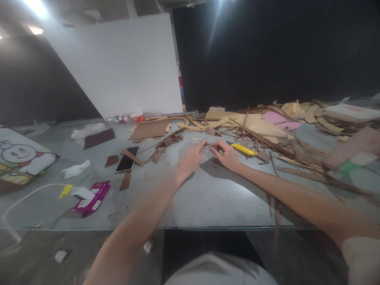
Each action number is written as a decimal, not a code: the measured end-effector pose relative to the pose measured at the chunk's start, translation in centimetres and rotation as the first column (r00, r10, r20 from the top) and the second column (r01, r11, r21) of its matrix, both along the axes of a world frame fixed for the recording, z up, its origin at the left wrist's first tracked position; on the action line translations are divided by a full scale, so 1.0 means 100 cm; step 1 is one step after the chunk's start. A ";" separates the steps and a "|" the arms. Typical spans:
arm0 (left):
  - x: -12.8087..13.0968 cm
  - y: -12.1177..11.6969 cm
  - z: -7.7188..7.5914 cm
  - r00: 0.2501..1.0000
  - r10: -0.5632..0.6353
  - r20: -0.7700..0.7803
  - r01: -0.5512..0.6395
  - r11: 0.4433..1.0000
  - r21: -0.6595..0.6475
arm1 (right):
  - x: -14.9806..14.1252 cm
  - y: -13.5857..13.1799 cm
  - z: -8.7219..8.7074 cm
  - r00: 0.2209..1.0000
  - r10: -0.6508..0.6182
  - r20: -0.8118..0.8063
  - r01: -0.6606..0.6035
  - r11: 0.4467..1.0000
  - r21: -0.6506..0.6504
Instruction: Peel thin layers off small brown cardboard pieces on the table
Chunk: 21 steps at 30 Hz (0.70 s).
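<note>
My left hand (193,156) reaches over the middle of the grey table, blurred, its fingers stretched forward. Close to its fingertips is my right hand (226,155), thumb and fingers curled together in a pinch. Whatever sits between those fingertips is too small to make out. Just beyond the right hand lies a yellow utility knife (244,149), its dark end towards the hand. Brown scraps (170,140) are heaped past the left hand, and long brown strips (261,136) lie past the knife.
A phone (127,160) with a brown strip across it lies on the left, near a purple packet (94,198) and a white cable (32,190). A paper cup (137,117) stands at the back. A pink sheet (280,120) lies among offcuts. The table's front edge (208,227) is near me.
</note>
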State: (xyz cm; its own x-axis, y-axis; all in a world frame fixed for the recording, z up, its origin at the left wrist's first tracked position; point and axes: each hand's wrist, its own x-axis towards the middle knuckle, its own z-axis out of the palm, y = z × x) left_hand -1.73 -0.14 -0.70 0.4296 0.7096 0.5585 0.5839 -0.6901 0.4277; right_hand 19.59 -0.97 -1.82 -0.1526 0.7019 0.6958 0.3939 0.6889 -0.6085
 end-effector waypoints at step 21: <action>-0.001 -0.005 0.003 0.997 -0.066 0.027 0.064 0.996 0.062 | 0.000 -0.004 0.002 0.999 -0.019 -0.049 0.021 0.999 0.029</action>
State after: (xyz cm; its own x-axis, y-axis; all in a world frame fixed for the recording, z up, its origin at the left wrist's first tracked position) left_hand -1.83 -0.62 -0.41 0.4564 0.6451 0.6129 0.5250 -0.7513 0.3998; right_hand 19.57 -1.40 -1.61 -0.1043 0.6837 0.7223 0.3782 0.6989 -0.6070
